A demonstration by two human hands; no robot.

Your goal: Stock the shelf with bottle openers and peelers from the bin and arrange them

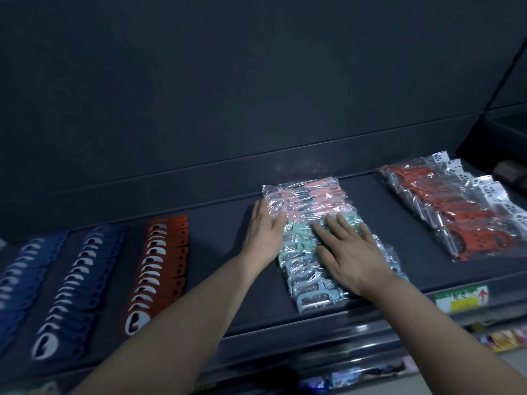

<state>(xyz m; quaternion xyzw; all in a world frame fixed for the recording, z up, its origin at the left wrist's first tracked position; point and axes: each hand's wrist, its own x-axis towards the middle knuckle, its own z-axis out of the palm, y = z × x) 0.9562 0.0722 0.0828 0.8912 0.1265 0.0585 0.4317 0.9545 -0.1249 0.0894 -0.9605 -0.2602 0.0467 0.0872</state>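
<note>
My left hand point(265, 232) lies flat, fingers straight, against the left edge of the bagged peelers point(308, 195), a pink, green and blue row at the middle of the shelf point(216, 238). My right hand point(350, 252) presses on top of that row, fingers spread, gripping nothing. Red peelers point(456, 212) lie well apart to the right. Orange bottle openers point(162, 266) and two rows of blue bottle openers point(85, 280) lie to the left.

L-edge cuts off blue openers point(15, 283); label point(462, 299) txt blurred.
</note>
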